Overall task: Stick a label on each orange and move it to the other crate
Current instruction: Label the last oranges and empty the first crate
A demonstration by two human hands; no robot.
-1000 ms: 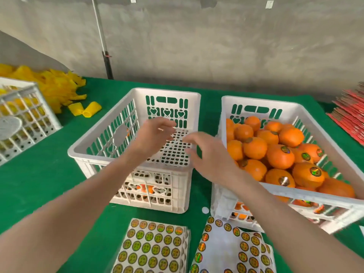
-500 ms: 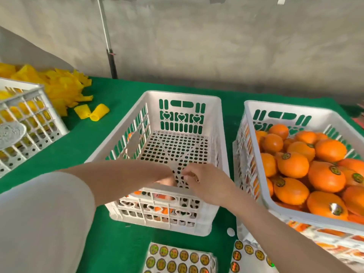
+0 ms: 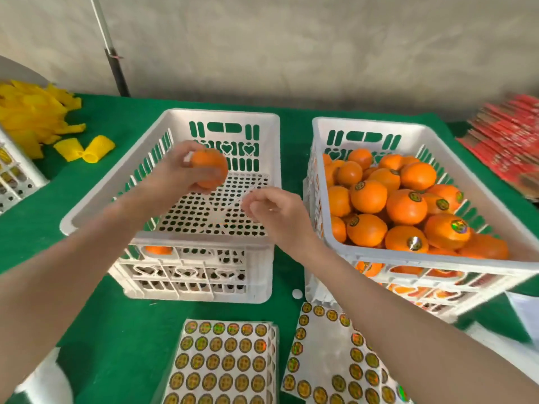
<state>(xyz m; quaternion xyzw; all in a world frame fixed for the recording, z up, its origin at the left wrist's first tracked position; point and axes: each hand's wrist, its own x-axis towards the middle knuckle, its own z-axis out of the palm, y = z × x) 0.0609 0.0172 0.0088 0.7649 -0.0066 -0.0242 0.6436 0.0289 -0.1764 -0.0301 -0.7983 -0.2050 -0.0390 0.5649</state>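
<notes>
L hand [image 3: 175, 176] grips 1 orange [image 3: 210, 167], fingers and thumb wrapped round it, held up over the far half of the left crate [image 3: 221, 113]. No label shows on the side facing the camera. That crate's perforated floor is mostly bare; 1 more orange [image 3: 159, 249] shows through the near wall at the front-left corner. R hand [image 3: 277, 214] hovers over the left crate's near-right part, just beside the right crate [image 3: 367, 121]. Its fingers are curled in but blurred, so can't tell if they pinch a label. The right crate is heaped w/ labelled oranges [image 3: 405, 205]. 2 sticker sheets lie on the green cloth [image 3: 116, 330] in front of the crates: a full one [image 3: 224, 360] at centre and a part-used one [image 3: 326, 345] under the R forearm. Yellow foam sleeves [image 3: 32, 112] are piled far left, a red stack [image 3: 510, 135] far right.
</notes>
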